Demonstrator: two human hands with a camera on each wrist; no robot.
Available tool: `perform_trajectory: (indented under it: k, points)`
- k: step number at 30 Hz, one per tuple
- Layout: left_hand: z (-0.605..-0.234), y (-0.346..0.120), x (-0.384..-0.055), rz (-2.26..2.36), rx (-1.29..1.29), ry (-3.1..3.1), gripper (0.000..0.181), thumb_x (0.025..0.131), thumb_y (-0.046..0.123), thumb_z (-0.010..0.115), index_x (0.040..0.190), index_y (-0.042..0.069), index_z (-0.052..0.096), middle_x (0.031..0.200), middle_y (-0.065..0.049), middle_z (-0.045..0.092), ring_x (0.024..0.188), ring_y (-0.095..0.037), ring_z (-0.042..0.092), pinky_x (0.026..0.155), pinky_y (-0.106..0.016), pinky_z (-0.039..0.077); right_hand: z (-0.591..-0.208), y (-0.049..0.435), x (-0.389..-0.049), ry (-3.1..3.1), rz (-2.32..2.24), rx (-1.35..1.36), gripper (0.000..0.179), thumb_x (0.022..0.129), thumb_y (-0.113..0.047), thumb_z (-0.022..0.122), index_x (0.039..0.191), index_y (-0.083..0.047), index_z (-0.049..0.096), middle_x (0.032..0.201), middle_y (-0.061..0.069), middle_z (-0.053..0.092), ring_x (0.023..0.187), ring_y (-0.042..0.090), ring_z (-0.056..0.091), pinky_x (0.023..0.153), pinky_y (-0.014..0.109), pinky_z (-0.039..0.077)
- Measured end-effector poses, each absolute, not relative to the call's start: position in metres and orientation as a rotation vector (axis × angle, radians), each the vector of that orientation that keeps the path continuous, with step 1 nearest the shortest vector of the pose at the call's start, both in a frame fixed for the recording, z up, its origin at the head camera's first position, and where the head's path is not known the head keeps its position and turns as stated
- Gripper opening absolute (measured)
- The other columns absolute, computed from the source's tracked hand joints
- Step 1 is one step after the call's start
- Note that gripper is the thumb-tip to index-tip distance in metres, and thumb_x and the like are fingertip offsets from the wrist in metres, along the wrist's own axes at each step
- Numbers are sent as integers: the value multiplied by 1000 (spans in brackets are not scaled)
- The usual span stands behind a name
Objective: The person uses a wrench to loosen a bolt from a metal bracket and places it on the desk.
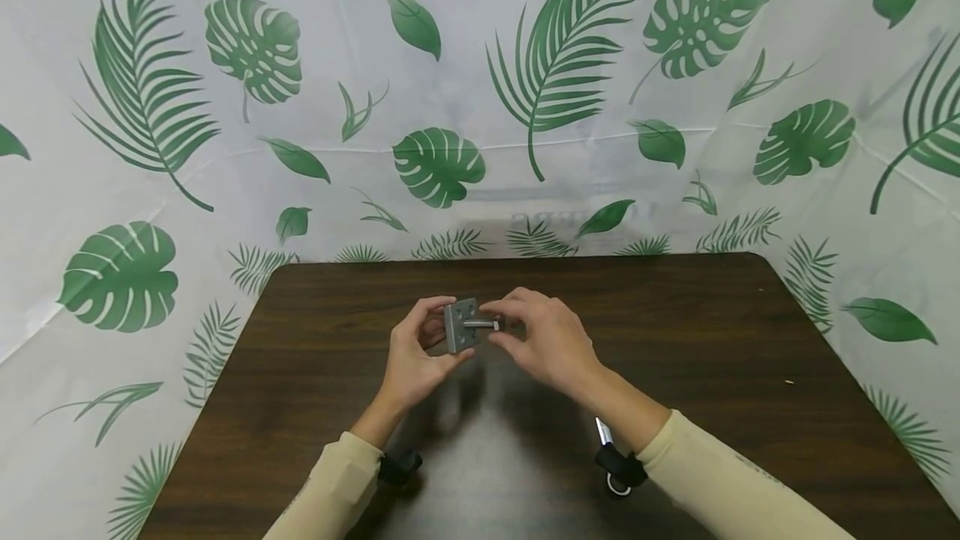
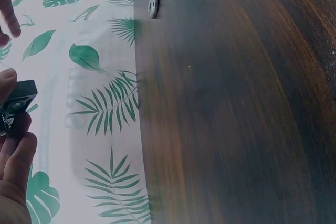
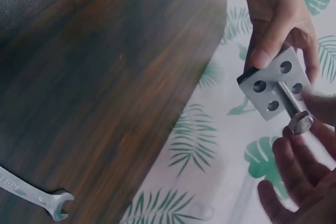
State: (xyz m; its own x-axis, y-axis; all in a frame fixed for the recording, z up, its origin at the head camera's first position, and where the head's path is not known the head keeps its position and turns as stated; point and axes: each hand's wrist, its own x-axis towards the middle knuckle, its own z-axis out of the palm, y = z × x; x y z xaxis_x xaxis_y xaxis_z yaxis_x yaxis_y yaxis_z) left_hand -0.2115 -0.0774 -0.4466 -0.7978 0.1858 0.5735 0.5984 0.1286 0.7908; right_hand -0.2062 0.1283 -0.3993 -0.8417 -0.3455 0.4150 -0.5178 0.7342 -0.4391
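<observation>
My left hand [image 1: 416, 357] holds a small square grey metal plate [image 3: 265, 95] by its edges, raised above the table. Several round holes show in its face. From its middle a silver hex bolt [image 3: 289, 103] sticks out toward my right hand [image 1: 551, 336]. The right fingers [image 3: 283, 166] are bent around the bolt's head, one fingertip right at its underside. In the left wrist view a corner of the dark block-like plate [image 2: 23, 95] shows between left thumb and fingers; the bolt is out of sight there.
A silver wrench [image 3: 39, 195] lies on the dark wood table [image 1: 712, 340], partly covered by the right wrist in the head view. A white sheet [image 1: 337, 123] printed with green leaves hangs behind and beside the table. Tiny light specks [image 1: 789, 382] dot the right side of the tabletop.
</observation>
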Motion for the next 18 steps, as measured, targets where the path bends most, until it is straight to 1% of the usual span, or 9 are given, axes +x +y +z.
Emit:
perform_trajectory:
  k: [3,5,7,8,10,12,15,17,18]
  points:
    - [-445,-78,-211,-1711,-756,-2082,68,63,-16,84,123,-4,56,110,-23,64,91,-36,69,77,-43,57,-398,127,-206,-2690,833,560,25,90,-38,72,109,-22,75,80,-13,64,67,8,56,55,29,45]
    - [-454,-79,-216,-1713,-745,-2095,69,64,-14,86,125,0,56,111,-19,65,93,-32,70,78,-40,57,-397,126,-205,-2738,849,506,24,94,-41,66,106,-24,76,76,-15,63,63,7,53,53,29,42]
    - [-461,-80,-220,-1717,-742,-2097,70,64,-13,86,126,2,56,112,-18,65,93,-30,70,79,-38,57,-398,126,-205,-2746,843,518,18,92,-36,69,103,-24,77,76,-15,63,62,6,52,53,29,42]
    - [-463,-80,-221,-1719,-745,-2094,71,64,-13,86,126,1,56,112,-18,65,93,-30,70,79,-39,57,-398,127,-205,-2731,835,549,15,90,-32,72,102,-24,77,79,-14,64,64,5,53,54,28,43]
    - [-465,-81,-222,-1717,-748,-2088,71,63,-12,86,126,2,57,112,-18,65,93,-30,70,78,-39,57,-399,128,-205,-2681,821,615,19,85,-26,78,104,-23,76,83,-12,65,67,6,56,56,28,45]
    - [-457,-79,-218,-1710,-757,-2076,69,63,-15,85,124,-2,56,111,-23,64,91,-34,69,77,-42,57,-400,128,-205,-2638,811,637,26,83,-26,81,108,-22,75,85,-11,65,70,6,59,56,27,45]
    - [-447,-79,-212,-1689,-757,-2079,68,63,-15,85,123,-3,56,109,-24,64,91,-36,69,76,-45,57,-400,128,-205,-2665,835,574,26,89,-36,74,110,-21,75,81,-13,65,68,7,59,55,29,45]
    - [-445,-79,-211,-1679,-752,-2087,67,63,-15,85,123,-3,56,109,-23,65,91,-36,69,77,-44,57,-399,128,-205,-2717,864,524,27,92,-42,67,108,-21,76,78,-14,65,65,6,56,54,29,44]
    - [-445,-79,-210,-1677,-751,-2090,67,63,-15,85,123,-4,56,109,-23,65,91,-36,69,77,-45,57,-399,128,-205,-2739,876,511,27,93,-42,66,106,-21,76,76,-14,64,63,6,54,53,29,44]
